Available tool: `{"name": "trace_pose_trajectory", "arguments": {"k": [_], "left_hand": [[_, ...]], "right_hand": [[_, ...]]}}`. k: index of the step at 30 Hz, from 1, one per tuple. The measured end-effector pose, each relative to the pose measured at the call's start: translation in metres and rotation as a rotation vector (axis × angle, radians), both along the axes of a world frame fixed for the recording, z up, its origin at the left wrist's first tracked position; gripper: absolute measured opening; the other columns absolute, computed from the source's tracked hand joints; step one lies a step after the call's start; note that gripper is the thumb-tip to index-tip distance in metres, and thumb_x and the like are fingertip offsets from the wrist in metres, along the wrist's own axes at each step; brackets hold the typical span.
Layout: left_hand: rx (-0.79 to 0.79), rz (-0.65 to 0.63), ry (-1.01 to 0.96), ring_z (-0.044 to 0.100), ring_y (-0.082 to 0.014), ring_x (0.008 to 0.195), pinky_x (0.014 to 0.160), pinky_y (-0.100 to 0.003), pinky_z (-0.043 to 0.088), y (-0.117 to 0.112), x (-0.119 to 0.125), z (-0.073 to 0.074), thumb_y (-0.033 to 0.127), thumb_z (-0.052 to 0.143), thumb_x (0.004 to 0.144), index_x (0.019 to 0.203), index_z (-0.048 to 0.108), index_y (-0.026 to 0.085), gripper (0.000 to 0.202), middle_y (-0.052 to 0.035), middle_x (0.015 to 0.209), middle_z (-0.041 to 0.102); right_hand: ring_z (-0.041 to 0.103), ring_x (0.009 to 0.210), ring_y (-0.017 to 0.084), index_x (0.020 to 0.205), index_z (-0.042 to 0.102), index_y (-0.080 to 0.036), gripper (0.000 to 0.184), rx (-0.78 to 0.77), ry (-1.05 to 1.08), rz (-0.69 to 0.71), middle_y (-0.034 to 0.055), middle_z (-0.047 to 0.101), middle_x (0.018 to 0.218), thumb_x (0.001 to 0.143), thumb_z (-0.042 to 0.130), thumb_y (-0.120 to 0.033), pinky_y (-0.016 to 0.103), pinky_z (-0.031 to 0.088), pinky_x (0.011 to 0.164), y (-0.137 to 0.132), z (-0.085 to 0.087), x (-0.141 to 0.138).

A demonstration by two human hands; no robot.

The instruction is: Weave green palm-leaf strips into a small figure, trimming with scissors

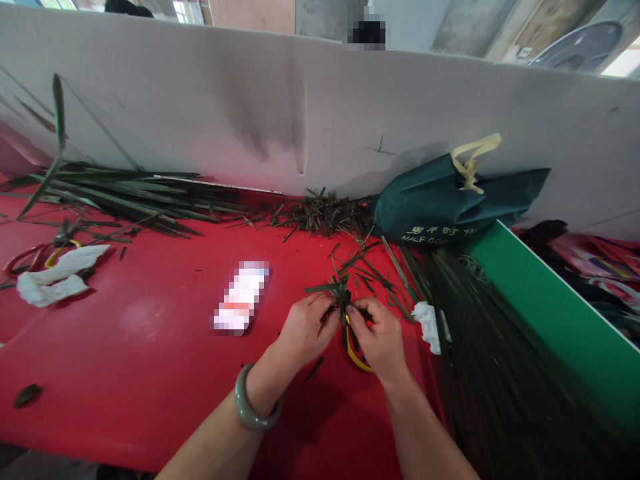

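Between my two hands is a small bundle of woven green leaf strips [342,289], its short ends sticking out upward and to the left. My left hand [311,327], with a grey-green bangle on the wrist, pinches the bundle from the left. Closed on its right side is my right hand [379,333], thumb and fingertips together. Just under the hands, a pair of scissors with yellow handles [356,357] lies on the red table [165,373], partly covered by my fingers. The fingertips hide much of the weave.
Long green leaves [480,360] spread along the right, beside a green panel [560,320]. A dark green bag [430,193] leans on the white partition [200,100]. Leaf scraps [325,213], a phone [241,298], another leaf pile [130,193], crumpled tissue [50,290] and red-handled scissors [25,260] lie around.
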State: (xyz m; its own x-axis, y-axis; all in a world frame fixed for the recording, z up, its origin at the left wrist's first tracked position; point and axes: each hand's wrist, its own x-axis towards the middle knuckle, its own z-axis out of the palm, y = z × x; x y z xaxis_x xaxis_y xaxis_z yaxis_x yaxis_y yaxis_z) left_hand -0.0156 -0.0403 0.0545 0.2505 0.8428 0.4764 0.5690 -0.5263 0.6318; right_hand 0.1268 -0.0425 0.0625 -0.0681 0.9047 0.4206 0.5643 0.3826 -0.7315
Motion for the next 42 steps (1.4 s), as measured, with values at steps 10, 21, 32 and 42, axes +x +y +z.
{"name": "trace_pose_trajectory", "arguments": {"k": [10,21,32,42], "left_hand": [[-0.104,-0.011,-0.075,0.048,-0.0091,0.055,0.055,-0.021,0.038,-0.003,0.002,0.004,0.019,0.039,0.078,0.076,0.055,0.014,0.017,-0.0019,0.061,0.055],[-0.079,-0.01,-0.002,0.042,-0.0078,0.047,0.05,-0.02,0.033,-0.005,0.004,0.003,0.024,0.039,0.078,0.067,0.057,0.015,0.023,-0.0006,0.052,0.052],[-0.259,-0.087,-0.222,0.035,-0.0058,0.046,0.046,-0.018,0.03,-0.004,0.002,0.007,0.027,0.04,0.078,0.058,0.056,0.013,0.03,0.0025,0.048,0.042],[-0.501,-0.165,-0.581,0.045,-0.0078,0.057,0.054,-0.019,0.039,-0.001,0.001,0.003,0.031,0.049,0.075,0.07,0.062,0.011,0.024,-0.0007,0.061,0.055]], "right_hand": [[0.058,0.068,0.014,0.09,0.054,-0.019,0.017,-0.118,0.239,0.039,0.0034,0.061,0.078,0.077,0.048,-0.029,0.024,0.047,0.06,0.0,-0.007,0.003],[0.057,0.061,0.013,0.079,0.056,-0.017,0.018,-0.223,0.376,0.049,0.0018,0.061,0.069,0.073,0.052,-0.034,0.023,0.046,0.055,0.0,-0.003,0.001],[0.047,0.05,0.009,0.073,0.056,-0.017,0.02,-0.302,0.475,0.094,-0.0027,0.051,0.056,0.074,0.05,-0.037,0.019,0.04,0.046,0.004,-0.005,0.003],[0.055,0.066,0.013,0.078,0.06,-0.02,0.014,-0.022,0.124,0.165,0.0021,0.058,0.069,0.078,0.047,-0.023,0.024,0.045,0.061,0.002,0.002,0.006]]}}
